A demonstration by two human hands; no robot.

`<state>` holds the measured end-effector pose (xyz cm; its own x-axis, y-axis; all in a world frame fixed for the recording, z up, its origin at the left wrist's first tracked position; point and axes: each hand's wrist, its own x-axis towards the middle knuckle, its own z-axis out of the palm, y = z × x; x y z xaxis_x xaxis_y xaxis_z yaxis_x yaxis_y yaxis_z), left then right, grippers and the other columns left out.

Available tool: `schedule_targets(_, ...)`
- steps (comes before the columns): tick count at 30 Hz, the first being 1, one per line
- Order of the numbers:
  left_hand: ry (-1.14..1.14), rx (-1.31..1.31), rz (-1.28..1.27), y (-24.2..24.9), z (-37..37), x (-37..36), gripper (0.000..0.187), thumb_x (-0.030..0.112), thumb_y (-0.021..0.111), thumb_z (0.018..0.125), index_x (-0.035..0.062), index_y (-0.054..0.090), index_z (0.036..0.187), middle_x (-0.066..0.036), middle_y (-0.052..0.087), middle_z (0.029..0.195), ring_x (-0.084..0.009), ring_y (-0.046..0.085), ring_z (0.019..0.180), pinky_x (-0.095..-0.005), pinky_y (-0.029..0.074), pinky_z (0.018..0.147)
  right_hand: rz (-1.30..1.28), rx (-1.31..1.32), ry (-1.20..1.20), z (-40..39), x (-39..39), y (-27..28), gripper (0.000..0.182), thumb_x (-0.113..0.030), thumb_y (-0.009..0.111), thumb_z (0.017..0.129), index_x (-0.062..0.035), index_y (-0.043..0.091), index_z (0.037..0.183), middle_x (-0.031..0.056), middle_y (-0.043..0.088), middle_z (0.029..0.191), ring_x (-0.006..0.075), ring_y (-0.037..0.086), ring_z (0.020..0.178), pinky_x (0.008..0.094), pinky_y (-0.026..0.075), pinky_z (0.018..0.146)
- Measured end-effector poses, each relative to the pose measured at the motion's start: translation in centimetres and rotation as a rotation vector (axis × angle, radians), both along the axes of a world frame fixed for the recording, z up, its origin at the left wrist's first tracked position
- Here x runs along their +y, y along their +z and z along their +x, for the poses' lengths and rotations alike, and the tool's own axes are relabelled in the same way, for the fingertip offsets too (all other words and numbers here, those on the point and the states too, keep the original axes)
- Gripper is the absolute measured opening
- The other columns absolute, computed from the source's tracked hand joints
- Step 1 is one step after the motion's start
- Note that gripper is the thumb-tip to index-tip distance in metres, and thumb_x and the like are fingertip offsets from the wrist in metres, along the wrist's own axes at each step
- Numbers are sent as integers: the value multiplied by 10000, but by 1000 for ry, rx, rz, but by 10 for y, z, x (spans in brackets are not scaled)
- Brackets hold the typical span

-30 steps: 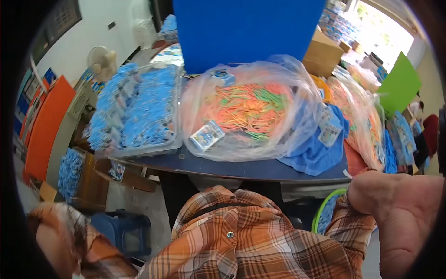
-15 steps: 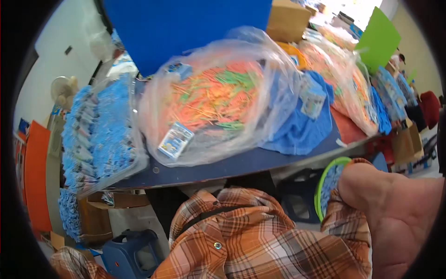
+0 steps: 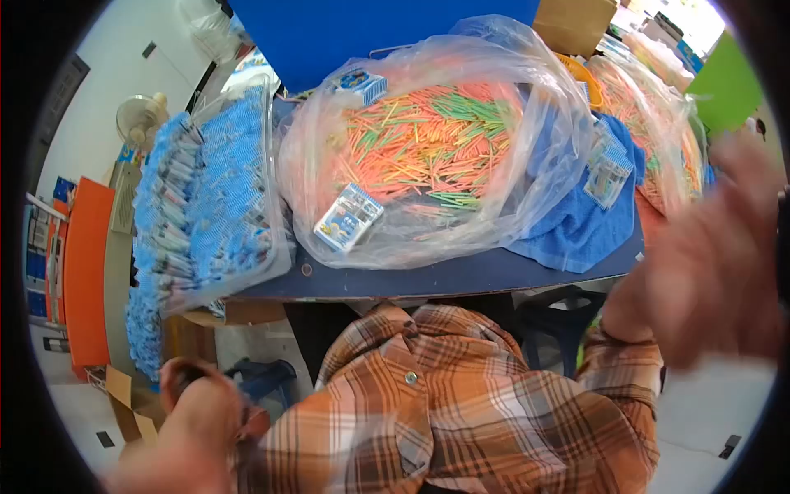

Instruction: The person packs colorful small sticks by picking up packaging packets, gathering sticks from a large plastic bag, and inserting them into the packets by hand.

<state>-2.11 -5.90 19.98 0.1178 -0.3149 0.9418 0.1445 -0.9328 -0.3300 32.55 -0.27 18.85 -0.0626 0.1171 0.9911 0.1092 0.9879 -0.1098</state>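
Note:
My right hand point(image 3: 720, 263) is raised at the right edge, smeared by motion, so its fingers do not show clearly. Low at the left, my left hand point(image 3: 173, 465) is also blurred and partly cut off by the frame. Between them on the table lies an open clear plastic bag point(image 3: 428, 247) of thin pink, orange, yellow and green sticks point(image 3: 428, 144). A small blue and white box point(image 3: 348, 218) rests on its near side, another box point(image 3: 360, 86) at its far left. Right of it, a clear packet point(image 3: 609, 177) sits on a blue towel point(image 3: 559, 239).
A clear tray point(image 3: 280, 251) at the left holds many blue striped packets point(image 3: 230, 198). A blue panel point(image 3: 387, 33) and a cardboard box point(image 3: 573, 25) stand behind. More bagged sticks point(image 3: 646, 123) lie at the right. Stools point(image 3: 559, 329) are under the dark table edge point(image 3: 378, 284).
My left hand has come into view at the lower left. My right hand has swung upward at the right. The view has shifted, so the table things appear farther right.

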Motion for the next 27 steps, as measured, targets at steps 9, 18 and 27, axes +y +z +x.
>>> schedule_targets(9, 327, 406, -1118, -196, 74, 120, 266, 57, 720, 712, 49, 660, 971, -81, 620, 1013, -276, 546, 969, -404, 406, 844, -565, -888, -727, 72, 211, -208, 205, 15, 515, 801, -40, 624, 965, 113, 648, 881, 244, 623, 832, 369, 463, 779)
schedule_targets(18, 529, 508, -1097, -226, 61, 146, 272, 101, 748, 681, 84, 676, 942, -49, 624, 1022, -277, 538, 1004, -391, 358, 862, -547, -1372, -1262, 142, 220, -205, 121, -107, 566, 758, -81, 636, 853, 116, 649, 843, 265, 629, 868, 439, 461, 772)
schedule_targets(27, 463, 504, -1092, -223, 75, 158, 261, 96, 749, 667, 73, 674, 917, -53, 630, 1017, -277, 544, 1005, -386, 367, 862, -894, -1095, -784, 88, 245, -174, 235, -146, 529, 806, -76, 658, 989, 138, 655, 1021, 312, 617, 961, 433, 473, 849)
